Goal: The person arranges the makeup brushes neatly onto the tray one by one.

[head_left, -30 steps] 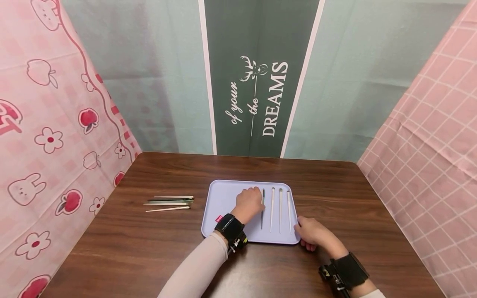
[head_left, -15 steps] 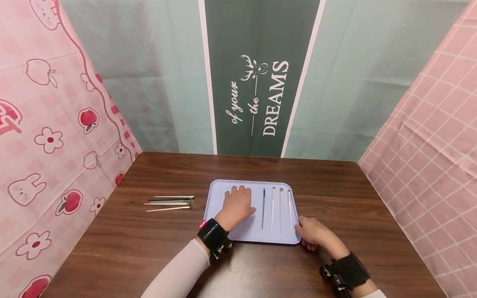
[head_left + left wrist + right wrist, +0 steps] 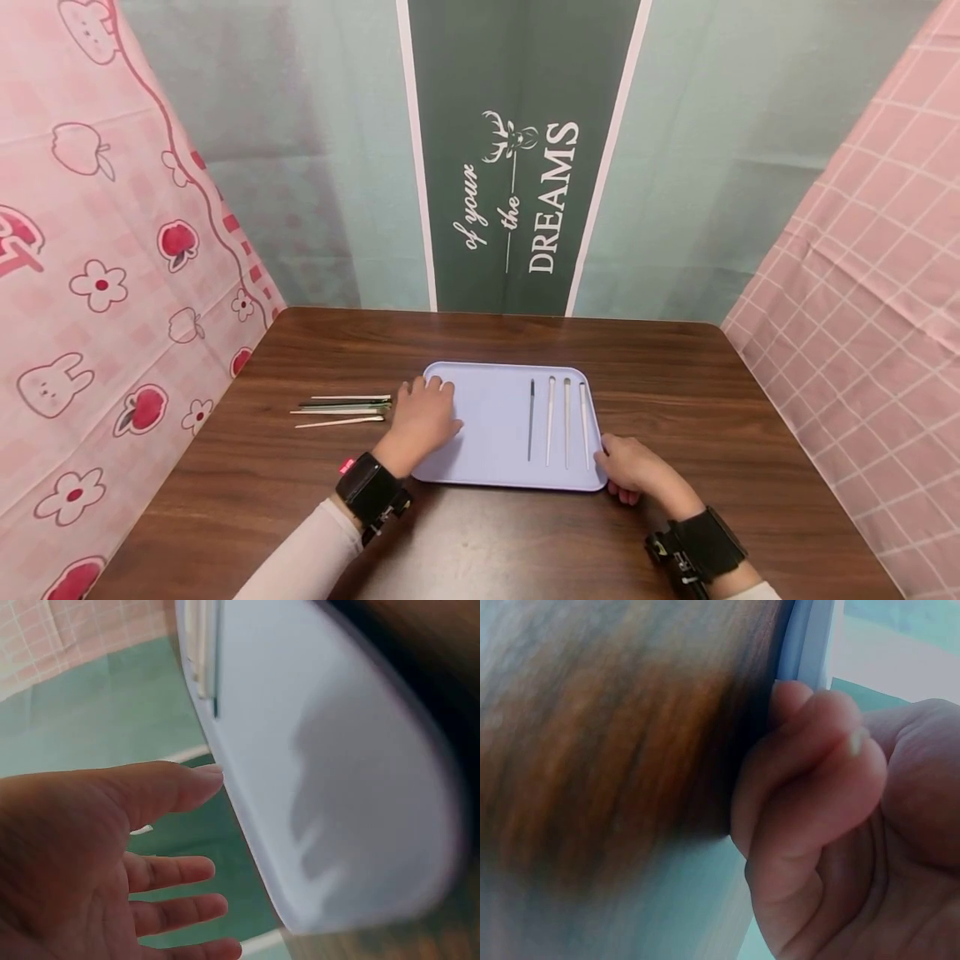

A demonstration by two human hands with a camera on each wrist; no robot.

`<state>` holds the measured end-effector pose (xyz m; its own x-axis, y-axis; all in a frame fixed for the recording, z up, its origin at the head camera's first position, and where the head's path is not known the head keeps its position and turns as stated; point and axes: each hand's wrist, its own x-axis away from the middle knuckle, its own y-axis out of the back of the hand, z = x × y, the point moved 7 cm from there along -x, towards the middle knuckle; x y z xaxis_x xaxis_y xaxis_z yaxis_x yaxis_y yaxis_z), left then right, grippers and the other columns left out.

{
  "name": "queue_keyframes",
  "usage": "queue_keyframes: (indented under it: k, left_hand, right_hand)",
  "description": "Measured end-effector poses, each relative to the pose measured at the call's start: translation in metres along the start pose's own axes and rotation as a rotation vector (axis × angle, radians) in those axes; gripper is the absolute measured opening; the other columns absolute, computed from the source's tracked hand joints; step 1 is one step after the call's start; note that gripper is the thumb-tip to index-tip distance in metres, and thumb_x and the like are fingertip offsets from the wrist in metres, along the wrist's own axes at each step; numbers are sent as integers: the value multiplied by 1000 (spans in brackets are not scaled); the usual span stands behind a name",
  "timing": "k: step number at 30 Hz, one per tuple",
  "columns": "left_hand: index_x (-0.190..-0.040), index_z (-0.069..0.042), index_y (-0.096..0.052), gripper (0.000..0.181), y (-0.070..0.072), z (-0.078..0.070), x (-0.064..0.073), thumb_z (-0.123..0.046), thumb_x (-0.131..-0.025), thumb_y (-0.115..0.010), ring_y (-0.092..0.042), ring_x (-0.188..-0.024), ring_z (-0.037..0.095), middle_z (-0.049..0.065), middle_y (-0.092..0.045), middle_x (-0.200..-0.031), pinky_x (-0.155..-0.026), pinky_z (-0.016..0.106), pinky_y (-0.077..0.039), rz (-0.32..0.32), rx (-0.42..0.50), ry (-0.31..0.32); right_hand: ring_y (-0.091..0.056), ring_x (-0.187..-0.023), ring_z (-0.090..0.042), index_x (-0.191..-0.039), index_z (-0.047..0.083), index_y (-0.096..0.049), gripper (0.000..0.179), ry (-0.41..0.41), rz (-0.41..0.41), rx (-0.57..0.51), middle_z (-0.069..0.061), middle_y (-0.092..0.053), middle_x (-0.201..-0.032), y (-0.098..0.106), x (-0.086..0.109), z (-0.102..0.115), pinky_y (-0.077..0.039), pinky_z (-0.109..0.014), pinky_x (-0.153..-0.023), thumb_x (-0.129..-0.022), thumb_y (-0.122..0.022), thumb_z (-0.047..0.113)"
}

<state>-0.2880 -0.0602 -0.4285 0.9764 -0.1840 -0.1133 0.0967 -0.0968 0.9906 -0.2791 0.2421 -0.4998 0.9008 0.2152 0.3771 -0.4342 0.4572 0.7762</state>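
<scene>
Currently, left hand [image 3: 420, 421]: spread, over tray's [image 3: 487, 442] left edge.
Right hand [image 3: 632, 467]: pinching tray's right edge.
Brushes [image 3: 550, 421]: might roll; brace tray gently.

Smooth tray [image 3: 489, 425], seemingly matt plastic.

The head camera looks forward and down from above the near side of the table [image 3: 652, 358], far enough back to take in the hanging cloth [image 3: 480, 67] beyond. The left wrist camera looks closely along the left hand [image 3: 422, 417], tipped sideways (the tray [image 3: 487, 437] stands steeply in it), towards the cloth. The right wrist camera closely faces the right hand [image 3: 632, 465] at the tray's edge. Head and left wrist views share the brushes [image 3: 550, 421]; all three share the tray.
</scene>
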Motion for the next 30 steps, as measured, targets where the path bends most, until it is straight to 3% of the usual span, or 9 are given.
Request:
queue_keyframes:
  k: [4, 10, 21, 30]
  left_hand:
    - [-115, -2, -65, 54, -2, 23, 11, -40, -82, -83, -56, -112, 40, 17, -64, -113, -99, 62, -41, -11, -33, 22]
    - [-123, 0, -64, 57, -5, 51, 20, -39, -85, -80, -53, -121, 44, 21, -62, -125, -104, 67, -37, 48, -22, 87]
    - [-120, 2, -64, 54, -3, 88, 35, -36, -84, -80, -55, -115, 46, 23, -63, -117, -98, 66, -41, 37, -31, 118]
    - [-117, 3, -64, 54, -2, 114, 55, -35, -82, -81, -56, -110, 48, 25, -63, -114, -92, 67, -43, 29, -25, 173]
  right_hand:
    - [-57, -47, -20, -91, 4, -52, 14, -7, 7, 1, -10, -58, -65, 0, 0, 0, -49, -31, -43, -101, -49, 12]
    - [-57, -47, -20, -90, 4, -52, 14, -12, 2, 0, -10, -58, -65, 0, 0, -2, -49, -31, -43, -101, -49, 12]
    - [-57, -46, -19, -89, 5, -52, 14, -5, -6, -13, -10, -58, -64, 0, 0, -1, -48, -31, -42, -101, -48, 12]
    - [-56, -45, -19, -88, 5, -51, 14, 0, -13, -23, -10, -58, -63, 0, 1, -1, -48, -30, -42, -100, -49, 11]
